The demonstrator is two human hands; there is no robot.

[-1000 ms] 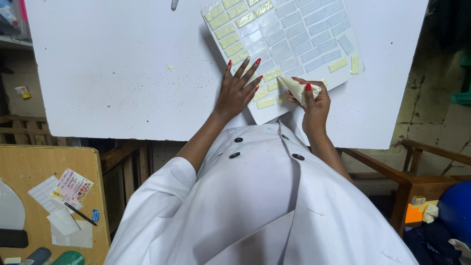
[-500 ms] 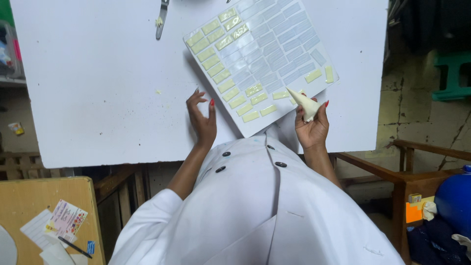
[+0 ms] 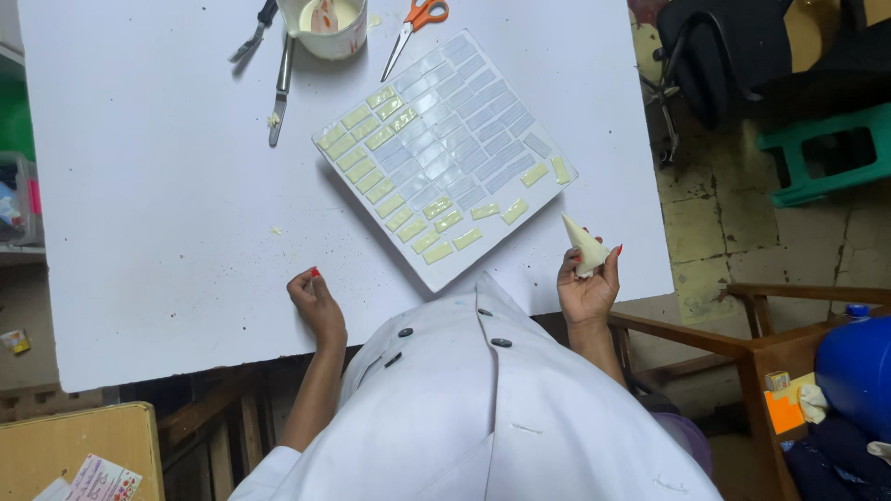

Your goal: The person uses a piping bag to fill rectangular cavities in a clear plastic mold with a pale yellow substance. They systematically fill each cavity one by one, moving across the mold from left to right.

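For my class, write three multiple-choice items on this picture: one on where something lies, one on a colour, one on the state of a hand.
1. Where do the scissors lie?
A. on the floor
B. at the far edge of the white table, beside the cup
C. inside the mould tray

2. What colour are the scissors' handles?
A. orange
B. blue
C. black

3. What is the right hand doing?
A. lying flat on the tray
B. holding a small piping cone, tip up
C. gripping the scissors

Answers:
1 B, they rest on the table just right of the cup.
2 A, both loops are orange.
3 B, its fingers wrap the cone's lower end, clear of the tray.
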